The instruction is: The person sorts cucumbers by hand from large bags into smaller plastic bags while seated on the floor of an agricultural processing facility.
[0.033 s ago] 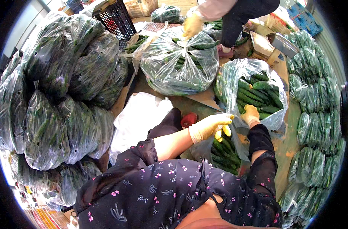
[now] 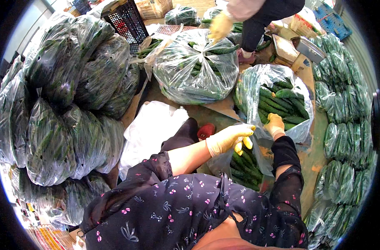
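My left hand [image 2: 230, 139], in a pale yellow glove with brighter yellow fingertips, hovers over a smaller open bag of cucumbers [image 2: 246, 168]. Its fingers are loosely bent and apart, and nothing is in them. My right hand [image 2: 275, 125], gloved in the same yellow, reaches into the near side of a large open clear plastic bag [image 2: 251, 93]. Its fingers curl down on a cucumber [image 2: 265, 116] there, though the fingertips are partly hidden. Dark green cucumbers [image 2: 281, 102] lie side by side in that bag.
A tied clear bag of cucumbers [image 2: 194, 83] stands ahead. Filled bags [image 2: 52, 141] are piled at left; packed cucumber bundles [image 2: 340, 137] line the right. A white plastic bag [image 2: 150, 129] lies beside my leg. Another person's gloved hand [image 2: 220, 27] is beyond the tied bag.
The other person's gloved hand and sleeve have shifted slightly to the right. My hands have barely moved.
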### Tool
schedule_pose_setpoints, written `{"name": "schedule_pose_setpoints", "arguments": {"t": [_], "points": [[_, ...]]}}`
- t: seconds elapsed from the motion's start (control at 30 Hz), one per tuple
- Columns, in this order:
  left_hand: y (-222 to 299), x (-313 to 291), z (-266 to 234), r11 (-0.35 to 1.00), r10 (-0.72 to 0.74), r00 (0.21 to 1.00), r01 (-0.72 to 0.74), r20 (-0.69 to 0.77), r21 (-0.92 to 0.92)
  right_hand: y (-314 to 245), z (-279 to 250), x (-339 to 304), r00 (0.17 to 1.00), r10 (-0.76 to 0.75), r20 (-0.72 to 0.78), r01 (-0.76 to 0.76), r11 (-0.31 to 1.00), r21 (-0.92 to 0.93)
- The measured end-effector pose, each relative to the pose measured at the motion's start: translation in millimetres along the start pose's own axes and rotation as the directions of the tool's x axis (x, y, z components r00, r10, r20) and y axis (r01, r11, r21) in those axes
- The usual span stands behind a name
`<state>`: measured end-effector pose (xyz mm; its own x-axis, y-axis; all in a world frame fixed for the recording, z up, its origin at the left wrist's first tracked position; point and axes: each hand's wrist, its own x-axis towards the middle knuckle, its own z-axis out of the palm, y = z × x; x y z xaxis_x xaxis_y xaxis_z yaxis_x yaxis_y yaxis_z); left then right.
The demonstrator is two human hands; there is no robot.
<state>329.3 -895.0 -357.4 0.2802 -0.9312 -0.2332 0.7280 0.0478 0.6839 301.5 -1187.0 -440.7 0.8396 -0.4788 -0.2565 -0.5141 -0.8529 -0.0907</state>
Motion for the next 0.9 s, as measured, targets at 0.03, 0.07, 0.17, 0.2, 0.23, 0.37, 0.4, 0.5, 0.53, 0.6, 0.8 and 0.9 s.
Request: {"name": "schedule_pose_setpoints", "arguments": {"t": [0.03,0.07,0.17,0.2,0.23,0.37,0.4,0.5,0.53,0.6,0.8,0.9], "points": [[0.6,-1.7,0.8,1.000,-0.006,1.000,0.006,0.003,-0.010,-0.5,-2.6,3.8,0.999,0.021,-0.025,-0.021,1.000,-0.002],[1.7,-2.7,1.6,1.000,-0.008,1.000,0.008,-0.013,-0.012,5.1,-3.6,7.1,0.998,-0.015,-0.065,0.017,1.000,0.020],[3.8,2.8,6.7,0.998,-0.052,0.999,0.051,-0.013,-0.028,33.0,-15.2,1.4,0.991,-0.041,-0.131,0.053,0.994,0.091],[2.1,4.3,7.2,0.999,-0.022,1.000,0.021,-0.023,-0.029,38.6,-14.9,-2.9,0.964,-0.086,-0.251,0.100,0.994,0.043],[4.7,2.1,4.6,0.998,-0.054,0.998,0.053,-0.032,-0.027,45.2,-19.9,-4.4,0.940,-0.155,-0.302,0.185,0.980,0.072],[1.1,0.5,-0.7,0.997,-0.069,0.996,0.067,-0.049,-0.032,45.0,-55.8,-17.5,0.905,-0.088,-0.416,0.188,0.960,0.206],[3.1,-1.6,5.4,0.998,-0.056,0.997,0.053,-0.057,-0.044,50.0,-62.9,-23.4,0.885,-0.050,-0.464,0.192,0.945,0.264],[-1.2,3.9,1.5,0.998,-0.043,0.999,0.044,0.021,-0.052,56.3,-85.9,-49.2,0.778,0.168,-0.606,0.244,0.807,0.537],[-2.1,5.4,2.0,0.998,-0.038,0.999,0.039,0.029,-0.058,69.3,-87.1,-45.0,0.810,0.234,-0.538,0.268,0.667,0.695],[-1.7,5.5,0.0,0.997,-0.027,0.999,0.029,0.023,-0.068,69.8,-103.5,-63.3,0.840,0.318,-0.439,0.384,0.222,0.896],[-5.2,7.5,3.4,0.997,-0.038,0.998,0.041,0.041,-0.070,97.5,-116.9,-105.9,0.894,0.340,-0.292,0.433,-0.488,0.758],[-4.7,9.3,6.1,0.998,-0.029,1.000,0.029,-0.010,-0.062,91.5,-114.1,-122.3,0.944,0.285,-0.168,0.326,-0.713,0.621]]}}
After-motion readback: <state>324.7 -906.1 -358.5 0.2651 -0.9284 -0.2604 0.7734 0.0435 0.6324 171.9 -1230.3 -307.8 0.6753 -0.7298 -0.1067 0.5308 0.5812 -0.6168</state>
